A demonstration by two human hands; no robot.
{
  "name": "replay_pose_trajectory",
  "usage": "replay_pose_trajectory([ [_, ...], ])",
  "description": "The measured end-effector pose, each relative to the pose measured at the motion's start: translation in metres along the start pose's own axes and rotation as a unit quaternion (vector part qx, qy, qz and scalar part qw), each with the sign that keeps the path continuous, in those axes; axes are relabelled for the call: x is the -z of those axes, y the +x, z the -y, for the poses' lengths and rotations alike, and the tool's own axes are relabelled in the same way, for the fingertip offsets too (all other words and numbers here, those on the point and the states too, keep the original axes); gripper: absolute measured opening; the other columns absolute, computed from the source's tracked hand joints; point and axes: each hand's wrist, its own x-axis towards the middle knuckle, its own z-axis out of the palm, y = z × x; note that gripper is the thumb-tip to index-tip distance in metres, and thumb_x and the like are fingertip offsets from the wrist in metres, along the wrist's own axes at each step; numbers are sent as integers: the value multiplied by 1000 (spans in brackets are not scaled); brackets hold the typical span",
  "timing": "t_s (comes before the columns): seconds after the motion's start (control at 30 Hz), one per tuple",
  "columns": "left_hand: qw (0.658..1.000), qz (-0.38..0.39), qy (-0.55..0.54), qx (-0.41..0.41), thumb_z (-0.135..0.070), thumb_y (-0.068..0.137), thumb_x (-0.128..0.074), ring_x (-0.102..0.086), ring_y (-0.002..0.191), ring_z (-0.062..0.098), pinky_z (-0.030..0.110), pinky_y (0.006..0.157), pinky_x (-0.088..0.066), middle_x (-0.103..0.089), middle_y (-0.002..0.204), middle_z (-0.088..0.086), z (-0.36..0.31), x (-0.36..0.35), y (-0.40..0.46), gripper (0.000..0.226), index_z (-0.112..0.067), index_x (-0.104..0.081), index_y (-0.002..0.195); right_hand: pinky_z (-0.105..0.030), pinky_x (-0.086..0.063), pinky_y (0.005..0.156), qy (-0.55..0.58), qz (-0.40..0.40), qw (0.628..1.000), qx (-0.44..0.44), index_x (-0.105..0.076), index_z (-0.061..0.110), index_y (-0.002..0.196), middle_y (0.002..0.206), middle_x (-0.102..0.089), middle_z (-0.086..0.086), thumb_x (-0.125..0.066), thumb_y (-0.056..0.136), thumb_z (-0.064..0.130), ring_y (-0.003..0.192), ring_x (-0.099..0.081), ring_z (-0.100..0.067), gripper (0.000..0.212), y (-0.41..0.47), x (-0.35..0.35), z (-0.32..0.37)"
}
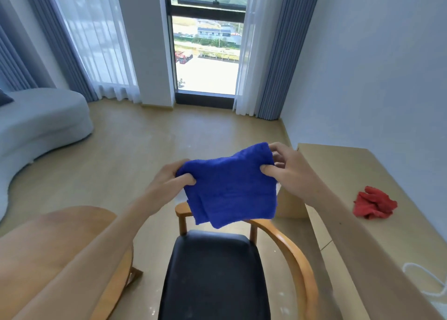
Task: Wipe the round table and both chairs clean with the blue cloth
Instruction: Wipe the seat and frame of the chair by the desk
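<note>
Blue cloth up in the air in front of me, one cloth, two hands on it: my left hand pinches its left upper corner between thumb and curled fingers, my right hand pinches the right upper corner the same way, and the cloth hangs folded between them, apart from everything below. Right under it sits one chair, black seat pad, curved wooden armrest sweeping round on the right, its back rail partly hidden behind the hanging cloth. I can count only this one chair in view. To my lower left, one round wooden surface, just beside the chair, half covered by my left forearm. On my right, one long pale surface against the wall, with one crumpled red cloth lying on it and a loop of white cord nearer to me. One pale sofa far left, one window straight ahead.
</note>
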Motion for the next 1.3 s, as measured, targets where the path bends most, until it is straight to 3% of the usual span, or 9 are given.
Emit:
replay_pose_trajectory([
  [0.13, 1000, 19, 5, -23, -20, 65, -51, -46, 68, 12, 31, 67, -37, -52, 75, 5, -11, 20, 5, 30, -4, -58, 90, -21, -55, 63, 24, -4, 999, -31, -56, 20, 106, 94, -67, -3, -60, 90, 9, 86, -65, -20, 20, -10, -20, 3],
  [0.3, 998, 35, 37, -29, -10, 72, -55, -49, 65, 5, 26, 64, -40, -57, 72, -3, -12, 41, 2, 22, -28, -58, 85, -32, -60, 65, -2, -11, 1000, -26, -56, 15, 102, 93, -68, -6, -62, 92, 24, 84, -67, -20, 15, -22, -35, 12],
  [0.57, 983, 86, 147, -69, -30, 80, -76, -65, 73, 12, 17, 60, -50, -69, 78, -5, -7, 38, -9, 34, -33, -55, 107, -28, -48, 64, -49, -46, 998, -12, -57, 13, 89, 84, -64, -10, -57, 91, 14, 75, -59, -20, 2, -22, -50, 25],
  [0.7, 958, 83, 261, -86, -22, 86, -63, -58, 70, 8, 16, 58, -39, -66, 76, -6, -8, 31, -10, 7, -23, -68, 91, -14, -41, 58, -136, -21, 990, 13, -59, 18, 89, 72, -59, 2, -60, 86, 13, 62, -52, -4, 6, -19, -47, 22],
  [0.83, 945, 65, 315, -62, -21, 83, -55, -43, 54, 13, 21, 50, -32, -54, 61, 2, -12, 21, -3, 18, -10, -55, 69, -9, -40, 55, -195, -16, 981, 18, -59, 23, 95, 75, -59, 8, -60, 87, 17, 63, -52, -5, 10, -20, -46, 11],
  [0.93, 946, 14, 325, -2, -27, 81, -54, -44, 53, 17, 27, 50, -34, -51, 59, 1, -16, 7, 2, 25, -12, -48, 62, -20, -44, 57, -193, -55, 980, -2, -56, 21, 86, 71, -59, 4, -61, 85, 20, 64, -55, -8, 5, -21, -54, 8],
  [1.03, 965, -32, 244, 90, -29, 80, -57, -54, 59, 21, 30, 53, -44, -59, 67, 5, -26, -14, 1, 22, -9, -59, 70, -29, -49, 57, -159, -77, 984, -19, -53, 16, 79, 70, -58, -1, -61, 81, 20, 66, -57, -17, 9, -21, -68, 10],
  [1.17, 969, 1, -39, 243, -25, 83, -56, -71, 63, 34, 41, 62, -61, -71, 80, 19, -45, -35, 0, 26, -1, -64, 90, -26, -44, 59, -140, -42, 989, -25, -56, 13, 87, 77, -60, 0, -63, 81, 28, 72, -57, -18, 17, -20, -83, 12],
  [1.3, 957, 22, -128, 259, -8, 87, -41, -71, 62, 32, 36, 58, -59, -71, 69, 18, -54, -33, -5, 26, 4, -64, 88, -22, -47, 68, -134, 21, 990, -26, -50, 17, 110, 97, -58, 3, -76, 71, 42, 83, -56, -12, 54, -22, -79, 7],
])
